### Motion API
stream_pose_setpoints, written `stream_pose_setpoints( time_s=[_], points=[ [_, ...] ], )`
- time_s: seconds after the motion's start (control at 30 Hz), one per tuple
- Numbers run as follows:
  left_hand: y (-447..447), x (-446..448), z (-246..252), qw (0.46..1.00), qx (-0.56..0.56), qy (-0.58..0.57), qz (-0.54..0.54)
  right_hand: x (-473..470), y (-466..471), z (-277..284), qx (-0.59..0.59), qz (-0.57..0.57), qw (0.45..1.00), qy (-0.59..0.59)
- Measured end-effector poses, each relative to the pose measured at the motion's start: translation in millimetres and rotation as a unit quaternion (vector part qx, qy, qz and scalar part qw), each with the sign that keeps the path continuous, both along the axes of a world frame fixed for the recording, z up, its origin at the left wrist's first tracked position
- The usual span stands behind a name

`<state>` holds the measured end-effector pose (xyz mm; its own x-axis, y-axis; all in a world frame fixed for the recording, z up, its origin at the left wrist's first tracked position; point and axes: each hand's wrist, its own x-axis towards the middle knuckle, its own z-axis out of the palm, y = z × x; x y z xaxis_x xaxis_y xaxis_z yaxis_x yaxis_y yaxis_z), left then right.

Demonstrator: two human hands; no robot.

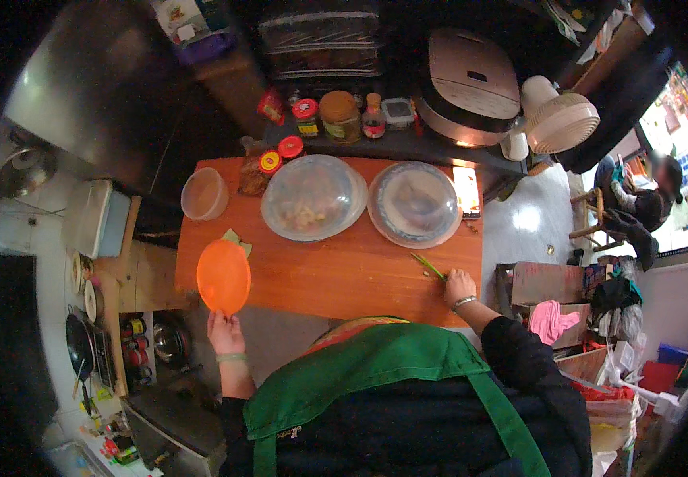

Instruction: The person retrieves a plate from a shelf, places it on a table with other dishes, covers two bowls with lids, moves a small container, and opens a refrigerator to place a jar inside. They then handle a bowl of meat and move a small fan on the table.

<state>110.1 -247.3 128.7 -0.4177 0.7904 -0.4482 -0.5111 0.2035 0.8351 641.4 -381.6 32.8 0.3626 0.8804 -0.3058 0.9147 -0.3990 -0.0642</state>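
My left hand grips the near edge of a round orange plastic plate or lid, held tilted over the left front part of the wooden table. Dry leaves show past its far edge. At the table's right side, my right hand has its fingers closed over the near end of thin green stalks. A small pale scrap lies beside them. Two covered bowls stand farther back: the left bowl shows pale food pieces under its clear cover, and the right bowl has blurred contents.
An empty-looking plastic tub and red-lidded jars stand at the table's back left. A lit phone lies at the right edge. Behind are a rice cooker and a fan. A person sits at far right.
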Motion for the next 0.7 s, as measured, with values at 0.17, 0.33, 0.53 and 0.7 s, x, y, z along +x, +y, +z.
stream_pose_setpoints(
  time_s=[0.17,0.33,0.53,0.7],
  points=[
    [-12.4,15.2,7.0,0.998,-0.020,-0.015,0.054,13.2,-8.1,15.1,-0.012,-0.018,0.997,0.078],
    [-37.7,43.4,8.0,0.996,-0.006,0.064,-0.057,-17.0,-0.2,42.0,0.185,0.155,0.933,0.268],
    [-37.8,89.1,16.9,0.953,0.016,0.157,-0.260,-114.7,80.9,84.7,0.091,0.015,0.822,0.563],
    [-13.5,82.4,25.1,0.914,0.044,0.148,-0.374,-170.5,119.6,116.0,0.003,-0.022,0.794,0.607]
  ],
)
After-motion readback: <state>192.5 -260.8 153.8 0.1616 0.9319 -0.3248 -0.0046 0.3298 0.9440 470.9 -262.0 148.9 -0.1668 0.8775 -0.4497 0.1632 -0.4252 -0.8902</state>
